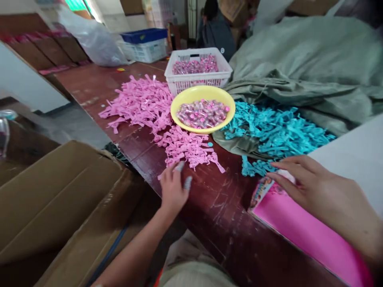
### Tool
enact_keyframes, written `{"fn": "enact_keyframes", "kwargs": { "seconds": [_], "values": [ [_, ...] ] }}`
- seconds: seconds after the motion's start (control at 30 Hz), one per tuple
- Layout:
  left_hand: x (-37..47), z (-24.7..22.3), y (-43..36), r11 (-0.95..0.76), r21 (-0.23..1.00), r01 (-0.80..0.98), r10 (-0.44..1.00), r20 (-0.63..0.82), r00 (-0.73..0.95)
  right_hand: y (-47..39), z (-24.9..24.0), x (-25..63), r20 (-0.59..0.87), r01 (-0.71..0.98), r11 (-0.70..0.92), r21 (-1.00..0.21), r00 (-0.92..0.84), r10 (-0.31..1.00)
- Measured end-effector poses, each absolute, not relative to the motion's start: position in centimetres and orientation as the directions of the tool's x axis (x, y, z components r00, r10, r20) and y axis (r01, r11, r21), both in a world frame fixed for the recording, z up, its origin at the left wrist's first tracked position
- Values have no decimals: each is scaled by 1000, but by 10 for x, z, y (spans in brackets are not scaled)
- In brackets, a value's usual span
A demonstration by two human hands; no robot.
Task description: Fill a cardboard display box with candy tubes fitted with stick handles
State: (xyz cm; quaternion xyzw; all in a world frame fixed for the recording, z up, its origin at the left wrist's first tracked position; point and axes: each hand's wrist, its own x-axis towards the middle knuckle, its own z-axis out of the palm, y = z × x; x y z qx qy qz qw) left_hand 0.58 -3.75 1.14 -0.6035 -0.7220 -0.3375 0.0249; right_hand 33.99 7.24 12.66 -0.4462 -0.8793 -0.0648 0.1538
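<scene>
A yellow bowl of small pink-and-clear items sits on the dark red surface. Left of the bowl spread pink pieces; right of it, turquoise ones; behind it, a white basket. Nearer than the bowl, the left hand reaches the pink pieces, while the right hand, rightward, is at a pink box.

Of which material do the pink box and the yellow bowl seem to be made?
Pink box: probably cardboard, smooth, judging by its straight edges and printed end. Yellow bowl: likely plastic, smooth and opaque, from its even colour and rounded rim.
</scene>
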Motion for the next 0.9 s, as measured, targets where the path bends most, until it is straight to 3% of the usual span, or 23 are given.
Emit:
{"fn": "enact_keyframes", "kwargs": {
  "seconds": [0.1, 0.2, 0.33, 0.5, 0.6, 0.7, 0.8, 0.9],
  "values": [
    [-50, -3, -44, 233, 316, 920, 890, 313, -333, 116, 129, 253, 318, 713, 690, -122, -631, 708],
    [-53, -17, -39, 200, 275, 940, 934, 235, -267, 171, 123, 160, 111, 724, 651, -228, -645, 756],
    [-25, -23, -28, 41, 398, 916, 958, 245, -150, 221, 112, 76, 40, 744, 604, -286, -620, 784],
    [-15, -17, -22, -11, 555, 832, 953, 257, -159, 236, 117, 47, 46, 693, 635, -341, -663, 748],
    [-22, -7, -22, -13, 790, 613, 950, 202, -240, 225, 127, 67, 120, 642, 663, -384, -677, 726],
    [-25, 8, -22, 48, 983, 179, 960, 4, -281, 190, 127, 108, 190, 415, 688, -596, -759, 623],
    [-20, 25, -19, 69, 992, -106, 974, -90, -208, 145, 114, 152, 145, 201, 547, -813, -838, 525],
    [-11, 38, -14, 53, 993, -107, 990, -66, -123, 115, 98, 180, 90, 121, 340, -933, -835, 544]
  ]
}}
